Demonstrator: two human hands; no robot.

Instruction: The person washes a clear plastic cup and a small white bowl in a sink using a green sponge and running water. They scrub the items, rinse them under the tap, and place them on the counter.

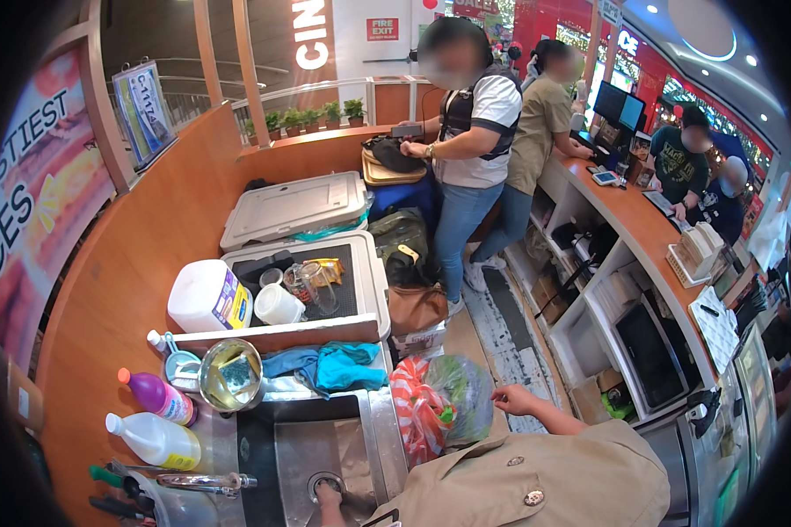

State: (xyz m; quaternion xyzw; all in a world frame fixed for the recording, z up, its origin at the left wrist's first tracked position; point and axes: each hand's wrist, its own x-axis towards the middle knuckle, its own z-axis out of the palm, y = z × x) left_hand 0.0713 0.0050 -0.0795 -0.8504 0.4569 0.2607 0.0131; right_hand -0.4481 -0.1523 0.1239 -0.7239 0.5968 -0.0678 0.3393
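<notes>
My left hand [330, 495] reaches down into the stainless steel sink [376, 454], with its fingers at the round drain strainer [325, 484]; whether it grips anything cannot be told. My right hand [511, 399] is raised to the right of the sink, fingers loosely bent and apart, holding nothing. It is close to a clear plastic bag with green contents [465, 395]. A red-and-white striped plastic bag [414, 408] leans between that bag and the sink. Behind the basin stands a steel bowl [254, 385] with a sponge [236, 372] inside, beside blue cloths [349, 366].
A faucet [198, 481], a white jug [155, 441] and a purple bottle [155, 395] line the sink's left. White storage bins [290, 205] stand beyond. Two people stand ahead at the right, near a curved counter [623, 207] with shelves. Bags lie on the floor.
</notes>
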